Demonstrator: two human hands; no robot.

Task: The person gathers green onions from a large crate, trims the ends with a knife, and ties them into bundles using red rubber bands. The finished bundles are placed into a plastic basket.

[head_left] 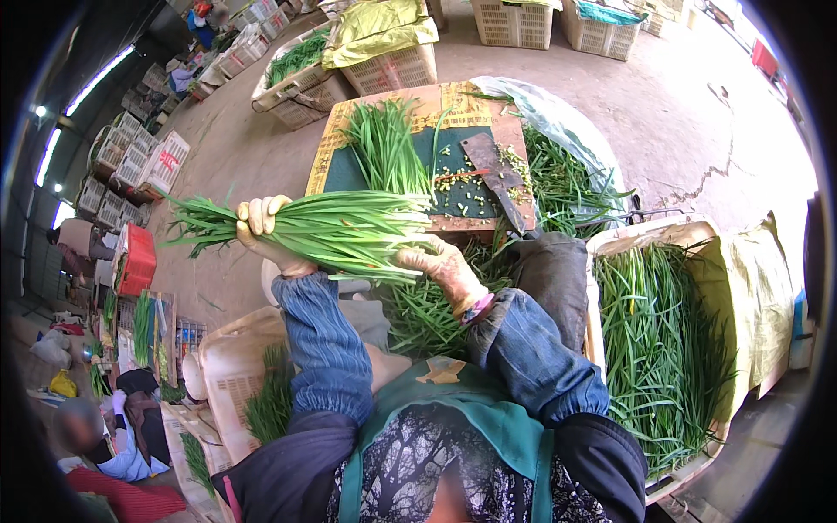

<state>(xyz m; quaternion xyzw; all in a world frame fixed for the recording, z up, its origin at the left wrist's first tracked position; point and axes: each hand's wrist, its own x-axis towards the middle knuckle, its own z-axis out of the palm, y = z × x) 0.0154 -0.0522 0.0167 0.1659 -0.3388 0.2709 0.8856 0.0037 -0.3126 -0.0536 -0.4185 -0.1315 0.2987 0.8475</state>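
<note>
A thick bunch of garlic chives (pixel 349 228) is held level in front of me, its leafy tips to the left and its cut ends to the right. My left hand (pixel 266 235) wraps round it near the tips, fingers closed. Under the cut ends, my right hand (pixel 443 272) grips the bunch with bent fingers, partly hidden by the stalks. Just beyond lies another pile of chives (pixel 384 144) on the dark mat of a low wooden table (pixel 336 131). To its right rests a cleaver (pixel 497 174) among small chopped stem ends (pixel 462 196).
At my right stands a large crate (pixel 593 288) full of chives. Loose chives (pixel 562 179) lie by a clear plastic sheet (pixel 558 109) beside the table, and more (pixel 427 314) lie below it. Another crate (pixel 231 349) is on my left. Other people work at the far left.
</note>
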